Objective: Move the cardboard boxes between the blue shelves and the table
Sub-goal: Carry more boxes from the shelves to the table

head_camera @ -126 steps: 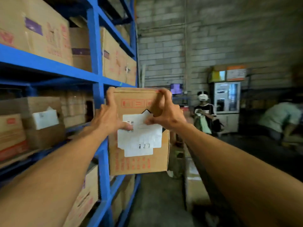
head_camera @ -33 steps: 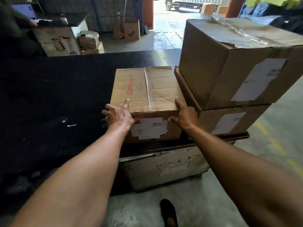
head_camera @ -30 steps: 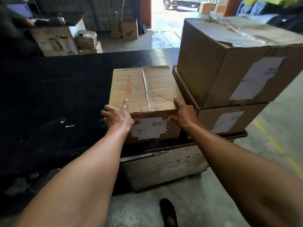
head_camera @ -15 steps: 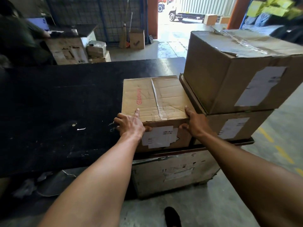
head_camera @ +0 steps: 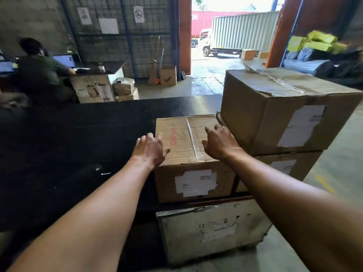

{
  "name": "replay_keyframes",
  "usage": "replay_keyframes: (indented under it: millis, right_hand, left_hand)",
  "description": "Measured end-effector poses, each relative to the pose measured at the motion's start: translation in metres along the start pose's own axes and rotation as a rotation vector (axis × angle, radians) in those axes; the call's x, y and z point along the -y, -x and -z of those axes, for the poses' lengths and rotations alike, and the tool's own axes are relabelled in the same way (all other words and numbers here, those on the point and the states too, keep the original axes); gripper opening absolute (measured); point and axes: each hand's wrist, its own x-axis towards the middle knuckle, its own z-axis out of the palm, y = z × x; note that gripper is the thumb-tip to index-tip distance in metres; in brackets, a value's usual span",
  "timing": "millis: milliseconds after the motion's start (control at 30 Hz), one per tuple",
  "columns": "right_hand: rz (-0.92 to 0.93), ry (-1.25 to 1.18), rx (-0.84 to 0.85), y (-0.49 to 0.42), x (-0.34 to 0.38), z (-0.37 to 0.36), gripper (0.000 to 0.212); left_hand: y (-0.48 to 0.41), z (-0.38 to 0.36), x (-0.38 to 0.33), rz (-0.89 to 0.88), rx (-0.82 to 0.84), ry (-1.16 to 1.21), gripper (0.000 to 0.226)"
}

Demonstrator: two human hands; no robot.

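so, far left a seated person (head_camera: 37,63) works at a desk with screens, well apart from the action. next the black bench (head_camera: 78,146) runs wide across the view, mostly bare on its left part. left hand (head_camera: 150,149) hovers at the near-left top edge of the small box (head_camera: 188,142), fingers spread apart, clamped on nothing; whether the palm touches the cardboard i cannot tell. the small box sits on the bench at its near right part, top flaps taped along a seam running away from the viewer, white label on its near face. right hand (head_camera: 218,142) is over the right half of the box top, fingers loose and apart, holding nothing. the box lies straight ahead of and just below both hands, between them; both hands look about equally near, right a bit further over the top. right of that, touching or just beside it, a stack: big box (head_camera: 275,107) on top of a lower box (head_camera: 282,167). below the bench edge, a grey crate (head_camera: 212,230) on the floor.

count: three cardboard boxes on the bench, two hands, one crate. blue shelves not in view. judgement: the small box looks set down, hands free of it.
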Motion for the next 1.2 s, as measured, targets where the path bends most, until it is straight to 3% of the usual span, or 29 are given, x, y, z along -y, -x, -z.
replay_keyframes:
  millis: [133,333,500,700,900,1200]
  right_hand:
    - [0.141,-0.078,-0.125,-0.024,0.040,0.024,0.048]
    - [0.402,-0.179,-0.205,-0.067,0.109,0.048,0.049]
    - [0.634,-0.261,-0.179,-0.099,0.177,0.065,0.052]
    - [0.909,-0.343,-0.094,-0.092,0.253,0.076,0.053]
    - [1.229,-0.487,0.042,-0.018,0.327,0.073,0.053]
    - [1.756,-0.632,0.181,0.198,0.408,0.109,0.049]
  left_hand:
    - [-0.005,0.053,0.027,-0.009,-0.235,-0.010,0.045]
    - [-0.003,0.114,0.078,0.096,-0.399,-0.104,0.038]
    - [0.015,0.147,0.121,0.290,-0.430,-0.195,0.042]
    - [0.074,0.171,0.147,0.661,-0.411,-0.269,0.044]
    - [0.182,0.182,0.137,1.006,-0.385,-0.411,0.045]
    - [0.402,0.247,0.071,1.495,-0.257,-0.765,0.042]
